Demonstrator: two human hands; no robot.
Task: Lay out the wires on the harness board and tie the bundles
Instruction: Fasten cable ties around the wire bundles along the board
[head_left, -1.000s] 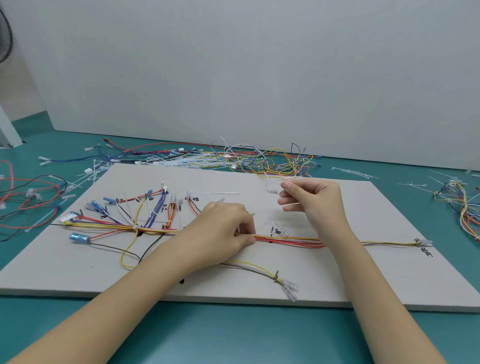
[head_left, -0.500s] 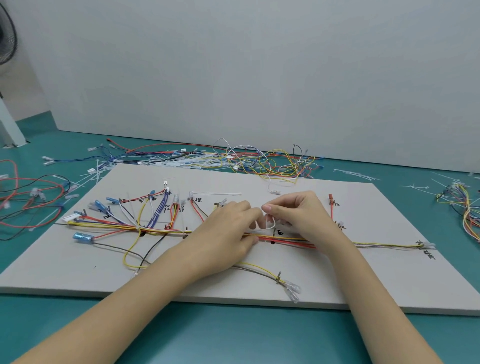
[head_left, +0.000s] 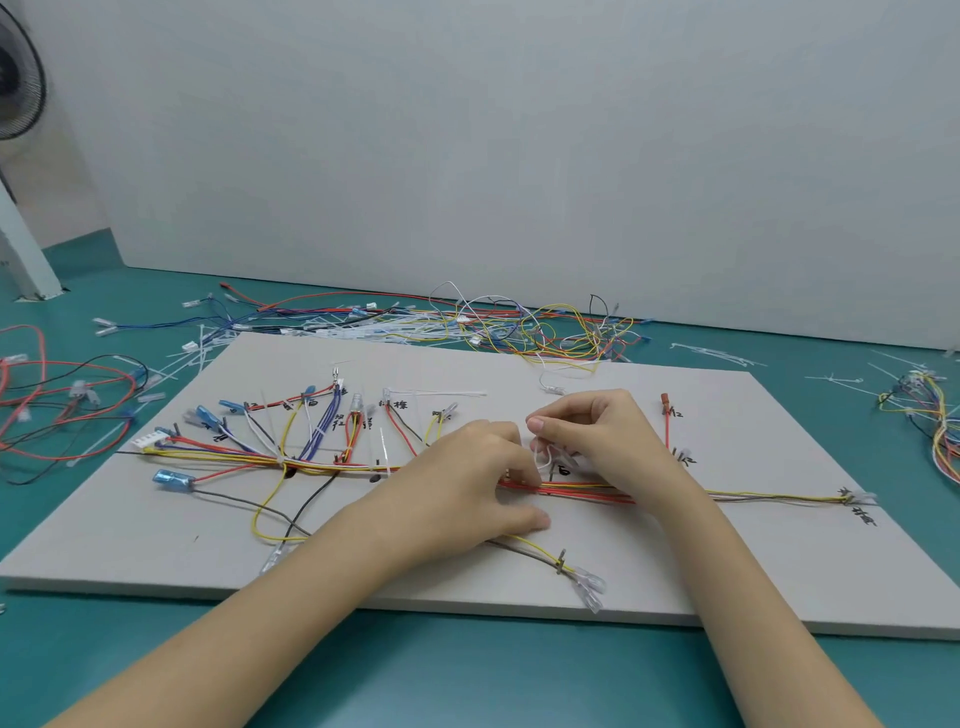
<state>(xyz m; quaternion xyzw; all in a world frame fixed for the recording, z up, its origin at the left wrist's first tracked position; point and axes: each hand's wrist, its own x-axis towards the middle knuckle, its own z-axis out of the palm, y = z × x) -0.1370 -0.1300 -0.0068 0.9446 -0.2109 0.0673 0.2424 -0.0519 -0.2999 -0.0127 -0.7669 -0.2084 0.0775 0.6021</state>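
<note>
The right hand (head_left: 597, 436) pinched a thin white cable tie (head_left: 543, 457) looped just above the red and yellow trunk bundle (head_left: 582, 489). The left hand (head_left: 467, 483) pressed that bundle onto the harness board (head_left: 753, 566), fingers curled, apparently pinching the tie's other end. A slipped tail could have left a wire outside the loop, or dragged the laid branches askew.

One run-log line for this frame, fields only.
step: tying bundle | right hand: pinches white cable tie | left hand: on wire bundle | harness board: wires laid out
</note>
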